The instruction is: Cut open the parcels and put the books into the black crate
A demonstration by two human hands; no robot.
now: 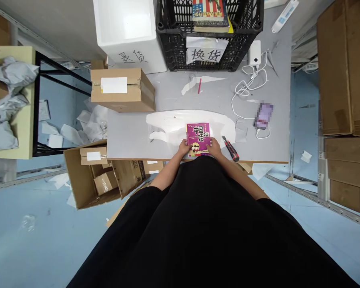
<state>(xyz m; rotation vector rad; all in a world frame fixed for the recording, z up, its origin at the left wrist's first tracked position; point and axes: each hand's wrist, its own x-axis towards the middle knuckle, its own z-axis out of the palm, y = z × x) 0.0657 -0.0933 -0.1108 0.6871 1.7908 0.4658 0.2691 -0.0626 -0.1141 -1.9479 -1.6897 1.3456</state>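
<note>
A purple book [198, 138] with Chinese characters and small cartoon figures on its cover is held near the front edge of the grey table. My left hand [184, 148] grips its lower left side, and my right hand [215, 148] its lower right side. Both hands are closed on the edges, with the fingers under the book hidden. Beneath and around it a white sheet [162, 119] is spread on the tabletop. Just right of my right hand rests a red and black box cutter [230, 149].
A cardboard box [123, 90] and white foam box [129, 52] stand at the table's left; a black crate [210, 50] holds books behind. On the right are a phone [264, 115], white cable [243, 91] and scissors [272, 60]. An open carton [84, 180] sits below left.
</note>
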